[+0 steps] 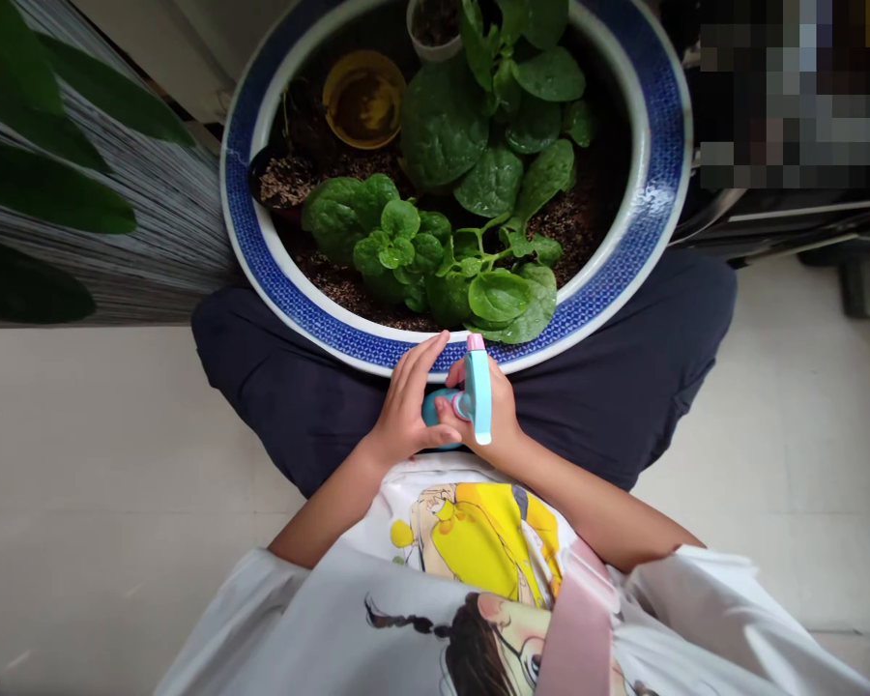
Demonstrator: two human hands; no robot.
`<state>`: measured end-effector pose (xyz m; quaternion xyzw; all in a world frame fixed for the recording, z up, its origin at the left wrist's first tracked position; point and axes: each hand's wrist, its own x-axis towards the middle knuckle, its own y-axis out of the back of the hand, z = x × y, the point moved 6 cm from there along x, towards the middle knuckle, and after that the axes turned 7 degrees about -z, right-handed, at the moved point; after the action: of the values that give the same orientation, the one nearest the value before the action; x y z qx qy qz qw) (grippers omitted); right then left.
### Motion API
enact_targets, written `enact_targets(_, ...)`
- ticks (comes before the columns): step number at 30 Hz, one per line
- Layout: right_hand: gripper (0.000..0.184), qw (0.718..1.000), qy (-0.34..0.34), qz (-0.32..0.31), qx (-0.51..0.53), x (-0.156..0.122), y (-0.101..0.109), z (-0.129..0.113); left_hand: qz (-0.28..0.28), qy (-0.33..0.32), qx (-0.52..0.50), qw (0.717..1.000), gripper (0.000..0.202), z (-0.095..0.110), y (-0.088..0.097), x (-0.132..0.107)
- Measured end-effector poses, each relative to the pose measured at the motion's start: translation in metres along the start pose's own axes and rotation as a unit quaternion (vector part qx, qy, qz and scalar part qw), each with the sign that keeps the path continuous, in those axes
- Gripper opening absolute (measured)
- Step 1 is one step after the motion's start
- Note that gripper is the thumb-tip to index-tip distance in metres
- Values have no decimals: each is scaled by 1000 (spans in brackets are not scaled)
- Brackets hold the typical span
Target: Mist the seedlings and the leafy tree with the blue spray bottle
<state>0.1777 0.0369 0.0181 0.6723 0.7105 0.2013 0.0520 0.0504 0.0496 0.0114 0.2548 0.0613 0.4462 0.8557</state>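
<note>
I hold a small spray bottle with a light blue head and pink nozzle just in front of my lap. My right hand is wrapped round its neck and trigger. My left hand cups the teal body of the bottle from the left, fingers curled against it. The nozzle points toward a large round planter with a blue patterned rim, which rests between my knees. Leafy green plants grow in its dark soil.
Inside the planter sit a yellow saucer, a small black pot and a white pot. Large dark leaves hang at the left over a grey ribbed surface. Pale floor tiles lie on both sides.
</note>
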Motion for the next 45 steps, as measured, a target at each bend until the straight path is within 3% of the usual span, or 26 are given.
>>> enact_targets(3,19,1000,5,-16,4,1,-3,1,1,2,2,1000,102,-1,0,0)
enact_targets(9,59,999,33,-18,25,5,-2,2,-3,-9,14,1000,106,0,-1,-1)
enact_targets(13,47,999,52,-11,2,6,2,-3,-31,-26,62,997,115,8,-3,-2)
enact_targets(17,26,998,64,-26,-9,2,-1,-8,-27,-41,90,995,103,15,-2,-3)
enact_targets(20,20,998,53,-25,2,-1,-5,-8,-22,-34,64,997,97,15,0,-3)
enact_targets(23,22,998,51,-29,0,0,-6,-7,-36,-11,50,998,102,11,-2,-2)
enact_targets(27,49,996,69,-57,19,4,-7,-4,-54,13,39,998,122,5,-3,-2)
enact_targets(30,59,995,83,-56,12,5,-6,-4,-48,7,25,998,121,5,-2,-2)
enact_targets(35,37,992,101,-4,-79,0,-1,-13,-2,-3,8,1000,99,10,3,-2)
enact_targets(40,18,990,86,28,-107,-3,2,-16,34,-30,1,999,76,14,6,-5)
enact_targets(42,19,990,83,24,-109,-2,1,-14,26,-23,-3,999,76,13,5,-5)
enact_targets(45,30,992,72,-2,-100,2,-1,-9,-10,10,-5,1000,91,7,1,-3)
